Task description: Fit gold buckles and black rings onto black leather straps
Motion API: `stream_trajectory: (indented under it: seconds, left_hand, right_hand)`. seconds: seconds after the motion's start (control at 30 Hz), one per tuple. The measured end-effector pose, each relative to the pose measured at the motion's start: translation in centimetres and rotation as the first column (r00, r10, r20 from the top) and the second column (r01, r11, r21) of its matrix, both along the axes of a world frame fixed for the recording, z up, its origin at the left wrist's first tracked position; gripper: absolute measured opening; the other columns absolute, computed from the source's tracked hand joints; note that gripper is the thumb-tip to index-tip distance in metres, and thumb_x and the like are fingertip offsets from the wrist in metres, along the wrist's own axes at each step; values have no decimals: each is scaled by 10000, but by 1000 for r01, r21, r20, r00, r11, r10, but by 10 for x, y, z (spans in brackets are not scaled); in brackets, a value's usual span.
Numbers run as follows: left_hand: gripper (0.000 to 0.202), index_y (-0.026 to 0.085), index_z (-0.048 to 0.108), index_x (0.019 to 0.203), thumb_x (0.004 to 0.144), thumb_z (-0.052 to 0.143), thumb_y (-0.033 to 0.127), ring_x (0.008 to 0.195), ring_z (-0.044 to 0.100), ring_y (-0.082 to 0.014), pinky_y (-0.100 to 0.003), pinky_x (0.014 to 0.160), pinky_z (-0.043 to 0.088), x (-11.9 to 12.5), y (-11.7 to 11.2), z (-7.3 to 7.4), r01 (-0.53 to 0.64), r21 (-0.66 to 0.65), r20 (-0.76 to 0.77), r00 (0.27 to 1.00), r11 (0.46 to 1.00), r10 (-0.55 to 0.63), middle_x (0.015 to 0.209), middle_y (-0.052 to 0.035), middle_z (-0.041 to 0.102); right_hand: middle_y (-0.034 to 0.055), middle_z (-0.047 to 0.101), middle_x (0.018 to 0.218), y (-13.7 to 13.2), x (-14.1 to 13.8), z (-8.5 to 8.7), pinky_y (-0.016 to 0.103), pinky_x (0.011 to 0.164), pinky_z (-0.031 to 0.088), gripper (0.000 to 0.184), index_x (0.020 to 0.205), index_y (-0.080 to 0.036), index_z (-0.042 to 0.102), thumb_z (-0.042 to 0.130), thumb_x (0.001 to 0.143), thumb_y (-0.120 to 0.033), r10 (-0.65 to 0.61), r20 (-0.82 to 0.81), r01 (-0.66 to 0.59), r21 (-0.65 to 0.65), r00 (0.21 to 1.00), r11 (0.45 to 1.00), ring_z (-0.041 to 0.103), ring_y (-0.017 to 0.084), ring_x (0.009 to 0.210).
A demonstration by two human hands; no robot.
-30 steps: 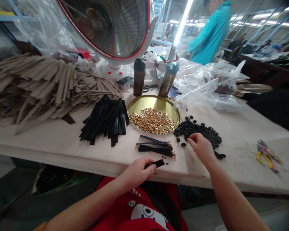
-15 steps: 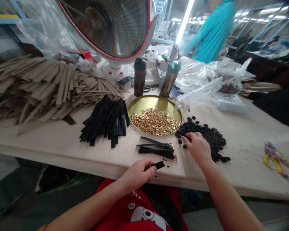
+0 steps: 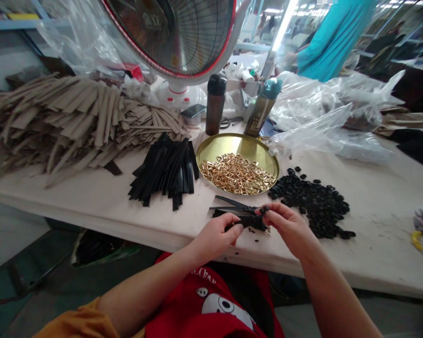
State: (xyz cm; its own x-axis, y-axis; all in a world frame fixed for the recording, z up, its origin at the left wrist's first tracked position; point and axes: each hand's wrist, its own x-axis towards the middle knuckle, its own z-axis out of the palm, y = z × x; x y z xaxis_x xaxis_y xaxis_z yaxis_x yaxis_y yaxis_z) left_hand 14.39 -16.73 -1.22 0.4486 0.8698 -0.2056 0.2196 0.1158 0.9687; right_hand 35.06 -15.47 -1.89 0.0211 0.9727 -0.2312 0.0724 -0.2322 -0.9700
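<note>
The left hand pinches one end of a short black strap piece, fingers clamped on it; the right hand meets the strap's other end, thumb and forefinger closed on a small black ring, which sits right at the strap's tip; whether the ring is already threaded on cannot be told. The strap lies roughly level, its long axis running left to right between the two hands, free end pointing toward the right fingers, just above the tabletop edge.

Judging by how things lie, little is finished: only a small bunch of assembled straps rests directly beyond the fingers; farther off to the left a thick stack of black strips waits; beyond the fingers stands a brass tray heaped with gold buckles; to the right of the right fingers spreads a heap of black rings; most of the work looks still ahead.
</note>
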Motion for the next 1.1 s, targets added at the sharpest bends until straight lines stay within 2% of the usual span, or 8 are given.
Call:
stream_trajectory:
  seconds: [0.13,0.23,0.37,0.5,0.7,0.8,1.0,1.1]
  left_hand:
    - [273,150,548,930,825,426,371,541,434,-87,-203,546,352,1,5,0,-84,51,58,995,995,81,582,39,492]
    - [244,150,551,896,822,428,347,540,442,-85,-198,540,356,-1,4,0,-58,57,49,997,997,55,585,37,494]
    - [212,163,546,840,820,416,330,542,466,-87,-193,531,356,-4,-2,-1,-17,69,-46,999,997,20,592,37,505]
    - [199,181,563,838,812,420,317,571,483,-92,-190,537,356,-3,-5,-4,-31,128,-138,989,991,49,630,32,532]
    - [210,173,556,876,813,423,323,538,497,-90,-188,530,375,-5,-5,-10,-36,68,-98,994,997,43,592,38,527]
    - [220,178,550,891,826,410,335,536,498,-90,-186,532,381,-6,-7,-8,-55,90,-91,994,994,64,592,39,527]
    - [227,217,583,931,832,409,326,659,546,-121,-210,596,389,-8,-10,-2,-51,284,-280,951,957,134,748,13,623]
    - [232,218,589,941,833,407,313,698,561,-130,-218,625,393,-9,-10,-2,-36,322,-335,930,946,150,805,3,645]
  right_hand:
    - [7,652,775,-16,-27,2,220,623,437,182,848,-201,631,651,722,-330,2,-268,-17,-52,963,999,531,88,619]
    - [-7,641,738,-21,-36,-2,198,595,453,182,865,-208,646,665,714,-310,-22,-359,-7,-77,933,997,540,75,589]
    - [-23,633,696,-23,-44,-8,166,568,481,223,871,-208,657,708,675,-302,-107,-433,49,-143,895,989,562,62,563]
    - [-41,641,656,-27,-52,-15,167,570,518,193,759,-210,647,756,618,-283,-216,-507,121,-214,835,969,587,61,538]
    - [-32,677,686,-30,-54,-22,147,599,536,294,805,-211,662,795,545,-177,-317,-591,134,-333,742,933,616,65,572]
    - [-13,689,708,-30,-54,-21,153,643,540,310,846,-197,669,787,560,-172,-317,-589,141,-326,743,935,629,73,613]
    - [-18,684,746,-35,-60,-19,179,715,534,233,760,-191,662,786,564,-169,-276,-613,106,-299,740,948,637,88,702]
    - [-31,665,706,-38,-61,-22,166,654,527,229,745,-200,651,790,564,-194,-276,-618,74,-331,736,941,622,79,667]
